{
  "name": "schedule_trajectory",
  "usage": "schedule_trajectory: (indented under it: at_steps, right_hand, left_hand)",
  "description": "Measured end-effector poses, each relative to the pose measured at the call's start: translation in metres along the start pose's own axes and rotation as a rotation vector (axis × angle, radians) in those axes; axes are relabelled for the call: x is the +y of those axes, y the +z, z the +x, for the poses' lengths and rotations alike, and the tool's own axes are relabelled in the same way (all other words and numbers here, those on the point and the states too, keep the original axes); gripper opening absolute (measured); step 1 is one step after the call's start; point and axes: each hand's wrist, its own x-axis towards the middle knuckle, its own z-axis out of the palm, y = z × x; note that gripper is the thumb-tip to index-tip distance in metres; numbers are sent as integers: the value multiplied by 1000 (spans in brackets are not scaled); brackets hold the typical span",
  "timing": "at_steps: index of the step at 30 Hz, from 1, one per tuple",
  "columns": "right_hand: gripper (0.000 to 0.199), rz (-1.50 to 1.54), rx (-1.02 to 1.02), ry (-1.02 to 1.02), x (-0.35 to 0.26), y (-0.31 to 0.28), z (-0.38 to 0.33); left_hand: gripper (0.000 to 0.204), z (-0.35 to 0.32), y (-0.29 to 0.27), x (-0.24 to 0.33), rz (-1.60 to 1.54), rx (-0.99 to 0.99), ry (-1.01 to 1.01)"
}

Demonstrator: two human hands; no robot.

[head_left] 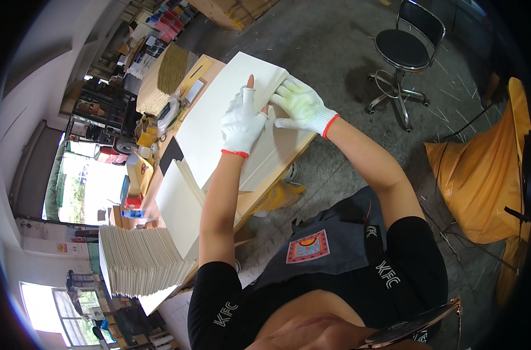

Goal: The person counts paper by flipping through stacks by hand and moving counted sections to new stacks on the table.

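Note:
Both my hands wear white knit gloves with red cuffs, at a thick stack of large white sheets (218, 93) on the wooden table. On top of the sheets rests my left hand (243, 123), its index finger stretched out and its other fingers partly bent; bare index and thumb tips poke out of the glove. My right hand (300, 106), with a yellow-green tint on its glove, presses stretched fingers against the stack's right edge. Its thumb stands apart, lower down. More white sheets (271, 154) lie beneath and beside my hands.
Nearer left are another pile of white sheets (175, 201) and a tall stack of boards (140, 265). Tape and small items (166, 114) line the table's far side. A black swivel chair (402, 49) stands back right; an orange sack-like cover (475, 169) is at right.

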Motion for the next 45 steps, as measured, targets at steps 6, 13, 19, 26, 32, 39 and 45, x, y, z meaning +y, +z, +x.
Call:
schedule_trajectory:
  at_steps: [6,13,19,26,32,39,45]
  right_hand:
    - [67,39,-97,66,-5,1,3]
    - [64,65,-94,-21,-9,-12,11]
    - [70,-99,-200,-26,-14,-14,16]
    - [93,-9,-607,-97,-185,2,75]
    - [92,-98,-400,-128,-264,58,67]
    - [95,110,-329,-125,-263,61,74]
    - [65,558,8,-235,-326,63,117]
  left_hand:
    - [58,-13,10,-10,223,49,72]
    - [41,3,-40,-39,-133,121,-271]
    - [19,-44,-130,-134,-604,811,-494]
    - [39,-154,-149,-215,-1266,1276,-358]
    - [42,-194,-136,-228,-1422,1429,-473]
    - [37,-212,-133,-262,-1621,1388,-483]
    - [41,-214,-142,-215,-1610,1510,-348]
